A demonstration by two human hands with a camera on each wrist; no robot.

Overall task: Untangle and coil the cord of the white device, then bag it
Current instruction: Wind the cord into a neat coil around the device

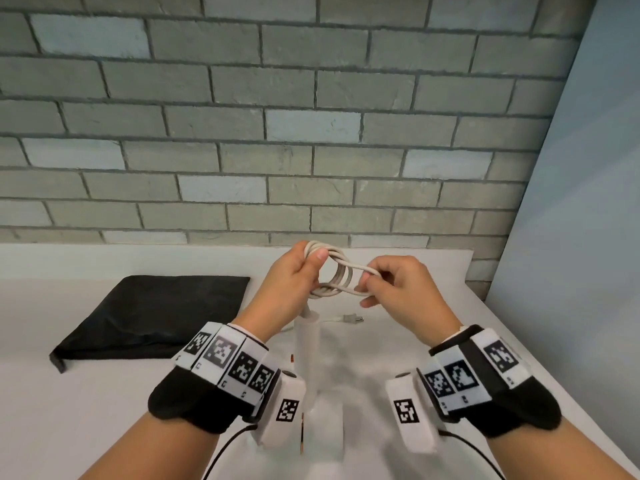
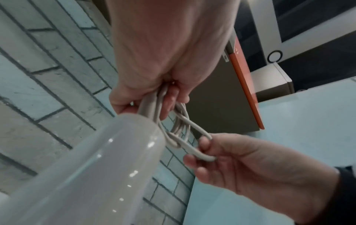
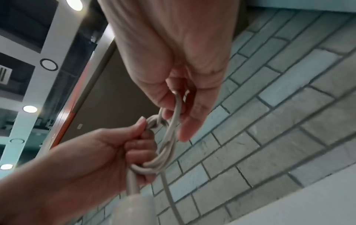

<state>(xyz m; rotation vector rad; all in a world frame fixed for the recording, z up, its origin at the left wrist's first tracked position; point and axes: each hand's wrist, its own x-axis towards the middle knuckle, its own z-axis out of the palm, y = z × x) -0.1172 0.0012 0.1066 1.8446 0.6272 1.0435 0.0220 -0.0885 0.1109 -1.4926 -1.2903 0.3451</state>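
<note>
1. Left hand [image 1: 294, 275] raised above the white table [image 1: 104, 410], fingers and thumb curled round the coiled loops of the white cord [image 1: 337, 275].
2. Right hand [image 1: 394, 285] just beside, thumb and fingers pinching one loop of it.
3. White device [image 1: 310, 341] hanging below the coil, handle uppermost.
4. Plug [image 1: 351, 319] lying on the table beneath the hands.
5. Black bag [image 1: 156, 313] flat on the table, well left of the device.

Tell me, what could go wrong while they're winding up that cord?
The left hand grips several loops of the cord; a looser grip could let them spring apart. The right hand pinches only one strand, which might slip. The plug lies on the table and could drag or snag as the slack is drawn in.
</note>
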